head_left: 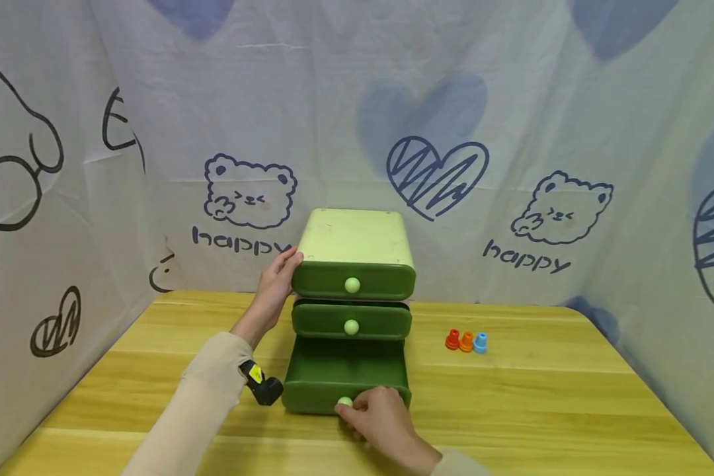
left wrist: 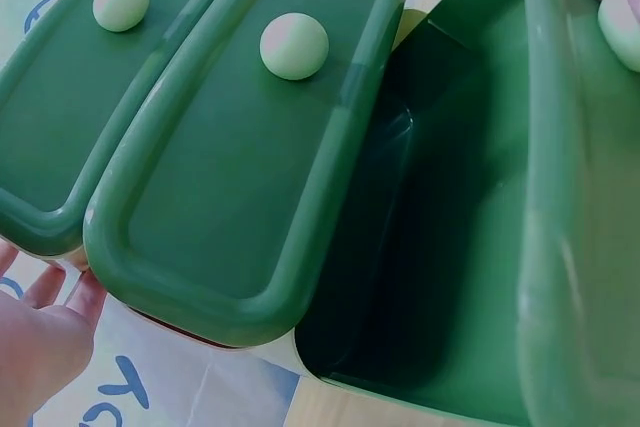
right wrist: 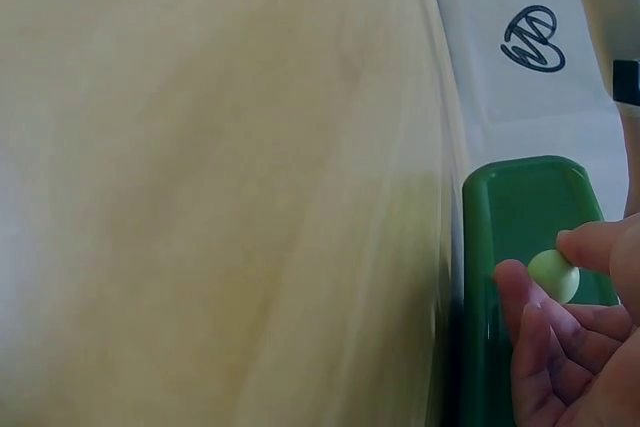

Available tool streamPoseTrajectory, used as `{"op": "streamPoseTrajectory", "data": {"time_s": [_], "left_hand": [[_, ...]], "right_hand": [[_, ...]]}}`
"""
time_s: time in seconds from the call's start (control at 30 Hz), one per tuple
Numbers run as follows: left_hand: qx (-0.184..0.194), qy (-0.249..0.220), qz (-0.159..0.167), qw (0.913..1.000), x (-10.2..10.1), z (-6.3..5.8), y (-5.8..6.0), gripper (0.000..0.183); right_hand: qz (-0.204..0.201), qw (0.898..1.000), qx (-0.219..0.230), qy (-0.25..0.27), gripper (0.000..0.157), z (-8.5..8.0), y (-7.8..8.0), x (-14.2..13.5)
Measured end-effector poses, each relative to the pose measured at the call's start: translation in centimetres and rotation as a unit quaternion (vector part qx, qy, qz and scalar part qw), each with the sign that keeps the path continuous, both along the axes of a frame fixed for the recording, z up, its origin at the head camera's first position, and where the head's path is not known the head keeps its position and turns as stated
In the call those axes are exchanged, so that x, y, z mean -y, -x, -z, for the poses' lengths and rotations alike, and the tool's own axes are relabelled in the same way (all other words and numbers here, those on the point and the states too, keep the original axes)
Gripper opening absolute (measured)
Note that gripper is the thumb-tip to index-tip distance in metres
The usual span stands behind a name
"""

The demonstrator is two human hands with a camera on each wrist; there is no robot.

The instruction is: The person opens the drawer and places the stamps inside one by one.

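**Right hand (head_left: 382,423) pinches the knob (head_left: 345,401) of the pulled-out bottom drawer (head_left: 309,396)**

On my head feed, the green drawer cabinet (head_left: 357,228) stands upright on the wood-grain table (head_left: 541,383), its bottom drawer extended toward the wearer. Through the right wrist camera I make out thumb and fingertips gripping that round, pale-green knob. The left hand (head_left: 274,287) rests against the cabinet's left side beside the top drawer (head_left: 321,281), fingers extended and a little apart. I see a narrow dark gap above the front of the middle drawer (head_left: 315,322). Right of the cabinet, a red peg (head_left: 453,340), an orange peg (head_left: 466,342) and a blue peg (head_left: 480,344) stand close together in a row. Behind hangs a heart-and-bear-printed curtain (head_left: 321,119).
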State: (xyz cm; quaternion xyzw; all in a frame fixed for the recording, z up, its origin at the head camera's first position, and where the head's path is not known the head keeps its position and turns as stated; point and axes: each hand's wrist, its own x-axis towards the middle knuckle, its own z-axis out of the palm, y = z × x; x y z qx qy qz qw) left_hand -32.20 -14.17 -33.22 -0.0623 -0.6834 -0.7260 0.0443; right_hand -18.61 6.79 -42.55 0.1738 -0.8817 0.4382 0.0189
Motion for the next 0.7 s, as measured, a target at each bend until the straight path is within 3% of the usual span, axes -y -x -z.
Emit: {"op": "streamPoseTrajectory", "data": {"time_s": [0.4, 0.7], "left_hand": [[0.001, -0.002, -0.001, 1.0, 0.01, -0.04, -0.03, 0.06], [0.005, -0.004, -0.002, 1.0, -0.05, -0.05, -0.06, 0.06]], "right_hand": [[-0.006, 1.0, 0.016, -0.008, 0.028, 0.22, -0.94, -0.01], [-0.032, 0.997, 0.066, 0.002, 0.021, 0.17, -1.05, -0.27]]}}
